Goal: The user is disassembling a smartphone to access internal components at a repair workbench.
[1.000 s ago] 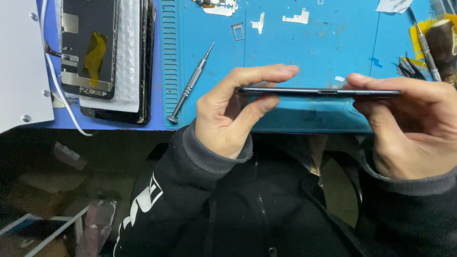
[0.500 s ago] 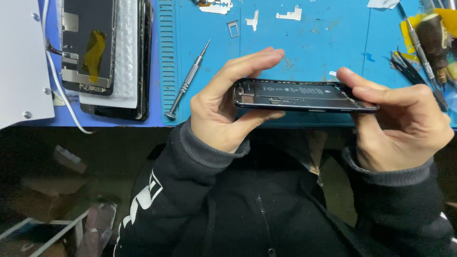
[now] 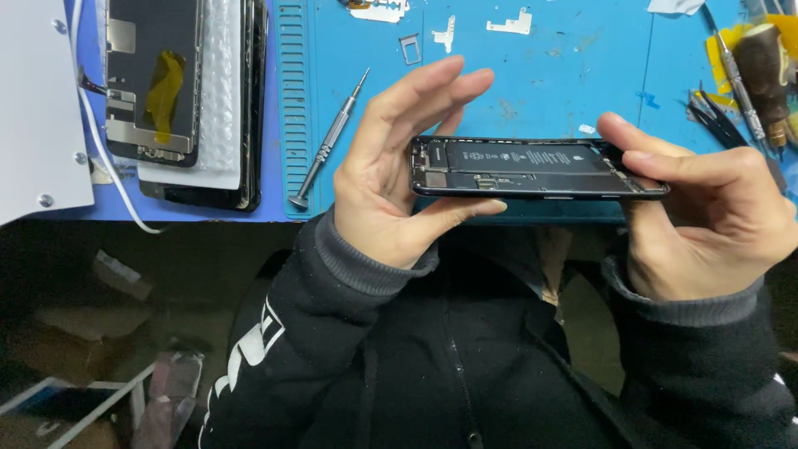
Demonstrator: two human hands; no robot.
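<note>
Here, seen from above at a blue repair mat [image 3: 549, 75], a person holds an opened phone body [image 3: 532, 169] level between two bare hands, its dark battery and inner parts turned up toward the camera. At the far left of the frame a white panel [image 3: 37, 108] lies over the mat's edge, and just right of it a stack of detached screens [image 3: 179, 91] rests face down, a white cable [image 3: 104, 166] curling past them. A slim screwdriver [image 3: 328, 141] lies slanted beside the ribbed strip of the mat, near the left hand [image 3: 391, 179] but not touched by it. That hand cradles the phone body's left end: the thumb runs under its near edge while the fingers stand spread and mostly lifted behind it, a loose, propping hold that leaves the interior unobstructed. Along the top of the frame small metal brackets [image 3: 507, 23] and a tiny tray frame [image 3: 410, 48] sit well apart from the hands, seemingly parked there out of the way. At the right, the right hand [image 3: 706, 216] clamps the phone body's other end between thumb and fingers, a narrower, firmer pinch that appears to steady it. Beyond it, at the upper right, tweezers [image 3: 715, 116] and a brown-handled tool [image 3: 761, 71] lie on the mat's margin.
</note>
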